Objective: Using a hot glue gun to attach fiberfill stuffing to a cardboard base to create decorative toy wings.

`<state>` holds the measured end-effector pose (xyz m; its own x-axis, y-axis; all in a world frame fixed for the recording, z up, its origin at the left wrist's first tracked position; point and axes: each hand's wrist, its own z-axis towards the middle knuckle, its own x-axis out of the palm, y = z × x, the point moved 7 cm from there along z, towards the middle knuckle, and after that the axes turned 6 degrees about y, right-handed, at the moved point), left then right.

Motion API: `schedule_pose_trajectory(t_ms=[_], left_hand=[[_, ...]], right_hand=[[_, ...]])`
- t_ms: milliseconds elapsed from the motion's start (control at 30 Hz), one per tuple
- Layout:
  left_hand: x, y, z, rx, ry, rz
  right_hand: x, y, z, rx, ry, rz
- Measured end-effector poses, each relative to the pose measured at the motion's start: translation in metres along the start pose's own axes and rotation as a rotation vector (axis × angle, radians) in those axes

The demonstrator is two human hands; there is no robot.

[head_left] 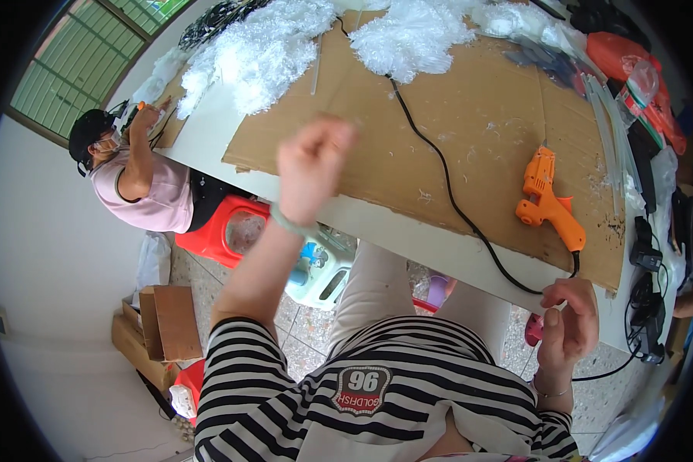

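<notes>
Well, the glue gun [548,203] (orange) lies near the right hand [571,329].

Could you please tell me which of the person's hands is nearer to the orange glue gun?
Right. The right hand is close to the handle end of the orange glue gun, on the person's side; the left hand is well away to the gun's left.

One glue gun [548,204], two foreground hands [314,162] [574,327]
</notes>
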<state>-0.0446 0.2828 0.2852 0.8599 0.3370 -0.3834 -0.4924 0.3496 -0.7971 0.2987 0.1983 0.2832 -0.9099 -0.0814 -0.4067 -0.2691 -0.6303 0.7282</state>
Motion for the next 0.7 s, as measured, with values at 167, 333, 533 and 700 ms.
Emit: schedule_pose_trajectory(t_ms=[167,333,533,700], left_hand=[[0.085,-0.086,-0.11,0.291,0.452,-0.354],[0.096,-0.101,-0.138,0.278,0.463,-0.381],[0.094,-0.118,-0.159,0.31,0.44,-0.383],[0.095,-0.135,-0.175,0.318,0.416,-0.342]], right_hand=[[0.046,0.047,0.006,-0.13,0.234,0.104],[0.051,0.053,-0.018,-0.067,0.267,0.119],[0.038,0.055,-0.042,0.018,0.179,0.181],[0.027,0.07,-0.059,-0.079,0.157,0.073]])
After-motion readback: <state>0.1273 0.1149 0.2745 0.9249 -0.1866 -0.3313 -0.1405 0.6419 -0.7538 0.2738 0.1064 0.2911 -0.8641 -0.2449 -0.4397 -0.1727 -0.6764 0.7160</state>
